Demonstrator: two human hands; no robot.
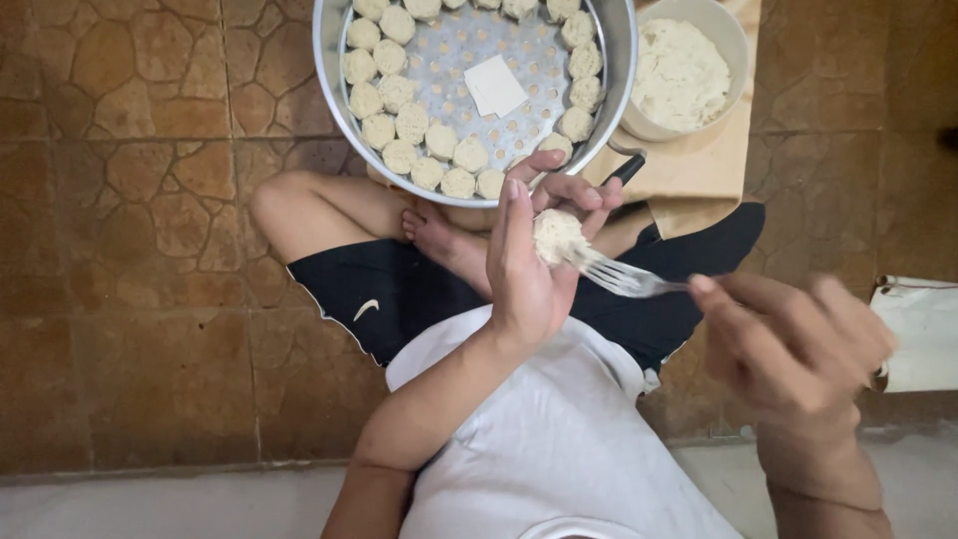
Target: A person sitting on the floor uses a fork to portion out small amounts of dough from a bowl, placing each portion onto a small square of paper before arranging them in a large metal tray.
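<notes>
Dough is the thing in hand: your left hand (527, 265) is cupped upright around a small pale dumpling (557, 237), fingers curled over its far side, just near of the steamer tray (619, 60). Your right hand (793, 344) is closed around the handle of a metal fork (624, 279), pinching it between thumb and fingers, and the tines touch the near right side of the dumpling — pressing or tucking the filling, as far as I can judge.

What could go wrong, in my view: push the fork too hard and the tines may tear the thin wrapper or jab your palm behind it. The right hand is blurred, so it seems to be moving quickly, and a quick stroke could flick filling onto your white shirt (559, 449) or black shorts (399, 289). Loosen the cupped fingers and the dumpling could drop onto your bare foot (434, 235) or the floor.

The perforated metal tray lies far of your hands, its rim ringed with finished dumplings (399, 100) in two rows on the left, and a white paper square (495, 86) sits near its middle. A white bowl of filling (684, 70) stands to the right of it on a tan cloth (699, 170).

You sit cross-legged on a floor of brown stone-patterned tiles (130, 200) — no counter here. A pale strip runs along the near edge, and a white object (923, 334) lies at the right.
</notes>
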